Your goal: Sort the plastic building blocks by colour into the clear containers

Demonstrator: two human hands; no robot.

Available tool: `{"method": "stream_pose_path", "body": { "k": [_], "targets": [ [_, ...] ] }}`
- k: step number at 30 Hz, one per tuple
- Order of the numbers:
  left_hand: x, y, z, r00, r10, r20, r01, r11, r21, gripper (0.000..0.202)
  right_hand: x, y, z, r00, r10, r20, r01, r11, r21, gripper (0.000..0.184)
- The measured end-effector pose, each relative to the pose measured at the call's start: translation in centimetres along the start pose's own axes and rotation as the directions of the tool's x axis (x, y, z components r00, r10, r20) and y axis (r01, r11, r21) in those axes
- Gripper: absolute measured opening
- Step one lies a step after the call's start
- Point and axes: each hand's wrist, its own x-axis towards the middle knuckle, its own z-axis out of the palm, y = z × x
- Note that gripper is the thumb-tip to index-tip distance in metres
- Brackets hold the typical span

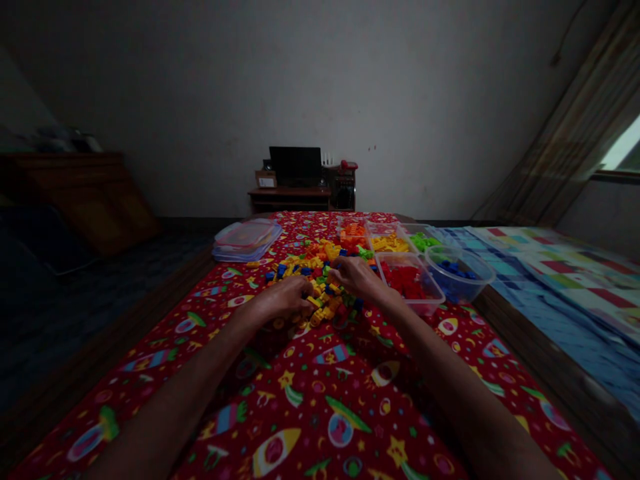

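Note:
A loose pile of toy building bricks (327, 308) in yellow, blue, green, red and orange lies on the table. At its left side, my left hand (286, 298) has its fingers curled down against yellow bricks; what is between the fingertips is hidden. My right hand (356, 275) reaches over the right part of the pile with fingertips pinched together, and I cannot make out what they hold. Just right of it stands a clear tub of red bricks (407, 283). Behind are tubs of yellow bricks (390, 244), orange bricks (353, 231) and green bricks (423, 241).
A round clear bowl (483, 275) with blue bricks stands at the table's right edge. Stacked plastic lids (247, 239) lie at the back left. A red patterned cloth (320, 393) covers the table. A bed (565, 280) is on the right, a monitor (296, 165) by the wall.

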Motion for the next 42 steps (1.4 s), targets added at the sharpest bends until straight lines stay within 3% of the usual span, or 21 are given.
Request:
{"method": "stream_pose_path", "body": {
  "k": [6,10,15,21,25,30,34,38,42],
  "targets": [
    [0.1,-0.1,-0.9,0.991,-0.117,-0.069,0.105,0.983,-0.149,0.034,0.5,0.1,-0.7,0.995,0.015,0.102,-0.032,0.987,0.159,0.021],
    [-0.1,0.3,-1.2,0.986,-0.14,-0.093,0.123,0.978,-0.17,0.04,0.5,0.2,-1.0,0.993,0.057,0.1,-0.072,0.986,0.152,0.02],
    [0.0,0.4,-1.4,0.982,-0.139,-0.125,0.121,0.983,-0.137,0.039,0.9,2.8,-3.2,0.989,0.136,-0.052,-0.131,0.988,0.084,0.023],
    [0.1,0.0,-1.5,0.981,-0.107,-0.163,0.082,0.985,-0.151,0.031,3.6,8.8,-8.4,0.897,0.319,-0.307,-0.389,0.899,-0.201,0.024],
    [0.3,-0.3,-1.2,0.98,-0.098,-0.175,0.076,0.989,-0.126,0.03,4.3,10.3,-9.3,0.858,0.384,-0.342,-0.482,0.831,-0.277,0.032],
    [0.3,-0.1,-1.1,0.98,-0.098,-0.173,0.068,0.983,-0.171,0.036,2.8,7.3,-6.3,0.925,0.25,-0.288,-0.305,0.937,-0.169,0.028],
    [0.2,0.5,-1.2,0.971,-0.122,-0.203,0.073,0.969,-0.234,0.041,1.6,2.7,-2.9,0.996,0.084,-0.032,-0.086,0.994,-0.066,0.024],
    [0.5,0.4,-0.8,0.973,-0.124,-0.197,0.055,0.945,-0.322,0.048,0.9,-0.6,-0.4,0.973,-0.14,0.185,0.137,0.99,0.034,0.016],
    [0.9,0.2,-0.1,0.98,-0.137,-0.145,0.058,0.892,-0.449,0.054,0.4,-1.6,0.6,0.968,-0.162,0.191,0.17,0.985,-0.027,0.016]
  ]
}}
